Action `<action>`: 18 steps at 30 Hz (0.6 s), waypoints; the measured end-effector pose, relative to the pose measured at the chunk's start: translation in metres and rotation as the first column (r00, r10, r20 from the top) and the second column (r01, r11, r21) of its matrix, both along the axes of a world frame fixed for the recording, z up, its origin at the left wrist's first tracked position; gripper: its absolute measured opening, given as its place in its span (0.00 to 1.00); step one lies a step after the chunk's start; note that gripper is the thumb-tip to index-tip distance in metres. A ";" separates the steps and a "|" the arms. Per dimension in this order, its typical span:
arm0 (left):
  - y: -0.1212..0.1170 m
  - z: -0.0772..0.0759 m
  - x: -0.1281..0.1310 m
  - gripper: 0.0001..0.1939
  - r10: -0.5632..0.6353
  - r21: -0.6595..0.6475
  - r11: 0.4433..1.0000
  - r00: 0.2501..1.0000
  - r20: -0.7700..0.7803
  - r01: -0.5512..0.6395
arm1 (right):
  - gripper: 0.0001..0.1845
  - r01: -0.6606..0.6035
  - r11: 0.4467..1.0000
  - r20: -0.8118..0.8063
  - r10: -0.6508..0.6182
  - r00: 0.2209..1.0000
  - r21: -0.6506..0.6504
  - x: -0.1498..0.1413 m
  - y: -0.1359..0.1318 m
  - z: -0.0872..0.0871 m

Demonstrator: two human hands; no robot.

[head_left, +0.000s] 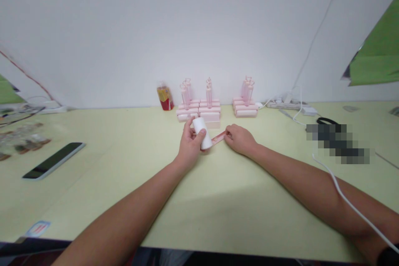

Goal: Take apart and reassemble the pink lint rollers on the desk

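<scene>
Head view: a plain white wall (124, 29) rises behind the far edge of the table (249, 216), whose top is smooth and pale yellow-green.
Pink clusters: low, rounded, plastic-looking blocks bearing slim upright tubes with small loops; the left cluster (209, 115) and the right cluster (246, 113) stand along the table's far edge.
Dark slab (53, 160): flat, glossy and round-cornered, lying towards the table's left side.
Left hand (190, 141): your thumb and fingers are closed around the white cylinder; a firm but unsquashing hold should suit its smooth wall.
Right hand (239, 138): your fingers are curled in and appear to pinch the free end of the pink strip; a fingertip hold should give finer control.
White cylinder (201, 131): matt and straight-sided, tilted, above mid-table and nearer the far edge than the near one; whether its lower end touches the table you cannot tell.
Pink strip (218, 137): thin, narrow, apparently flexible, running from the cylinder's lower end to your right fingers; light, even tension without twisting would likely prevent creases.
</scene>
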State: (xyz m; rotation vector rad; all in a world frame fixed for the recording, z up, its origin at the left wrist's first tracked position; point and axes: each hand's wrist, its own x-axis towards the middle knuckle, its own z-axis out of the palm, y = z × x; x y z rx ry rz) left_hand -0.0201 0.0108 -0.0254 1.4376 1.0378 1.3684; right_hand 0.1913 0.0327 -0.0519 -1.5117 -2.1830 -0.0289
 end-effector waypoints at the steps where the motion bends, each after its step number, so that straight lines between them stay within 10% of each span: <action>1: 0.000 0.001 -0.001 0.38 0.005 0.007 1.000 1.000 0.003 -0.005 | 0.10 0.001 1.000 -0.008 -0.001 1.000 0.011 0.000 -0.001 0.000; 18: -0.001 0.007 0.000 0.28 -0.148 -0.372 0.904 0.970 0.194 0.212 | 0.13 -0.091 0.994 -0.535 0.109 0.838 0.060 0.004 0.004 -0.015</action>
